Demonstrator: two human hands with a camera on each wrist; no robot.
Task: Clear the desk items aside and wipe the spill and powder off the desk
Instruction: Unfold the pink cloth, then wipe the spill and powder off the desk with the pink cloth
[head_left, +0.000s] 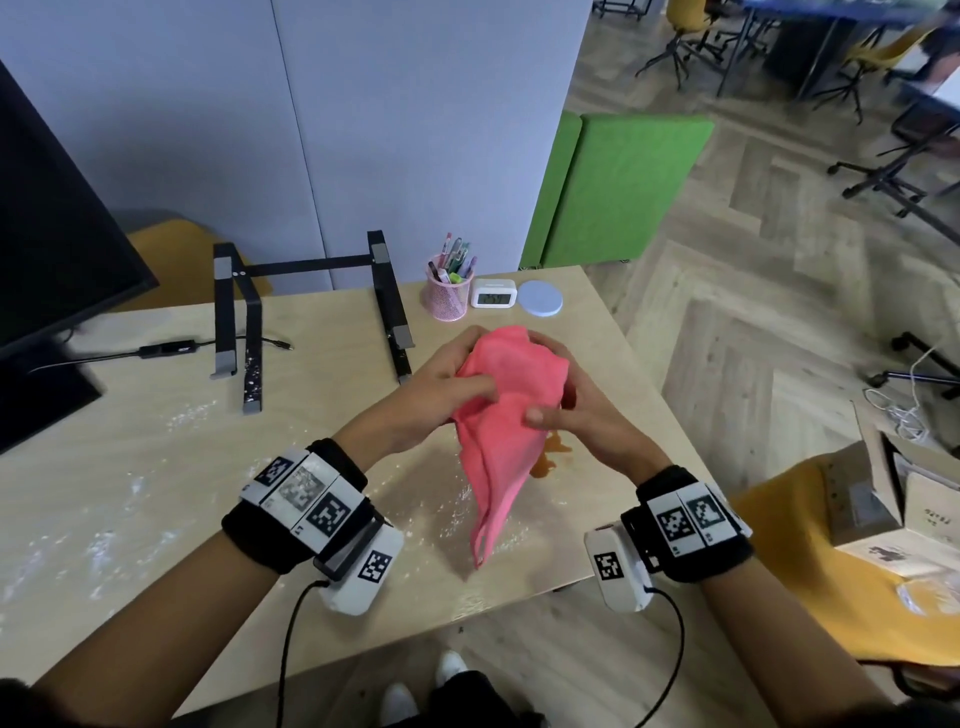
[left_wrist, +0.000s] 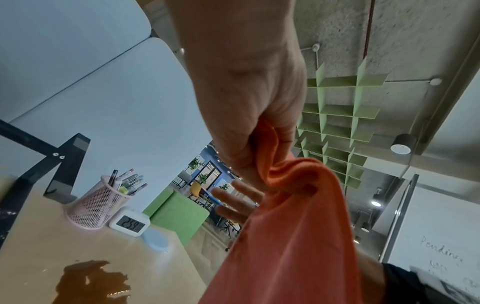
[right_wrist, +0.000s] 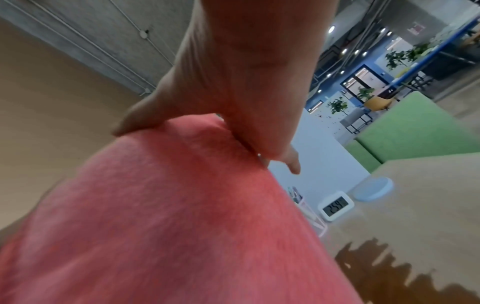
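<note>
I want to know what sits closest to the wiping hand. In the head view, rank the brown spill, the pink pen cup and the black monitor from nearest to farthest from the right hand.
1. Brown spill: on the desk right below the right hand.
2. Pink pen cup: at the desk's back edge, beyond the hand.
3. Black monitor: far left.
</note>
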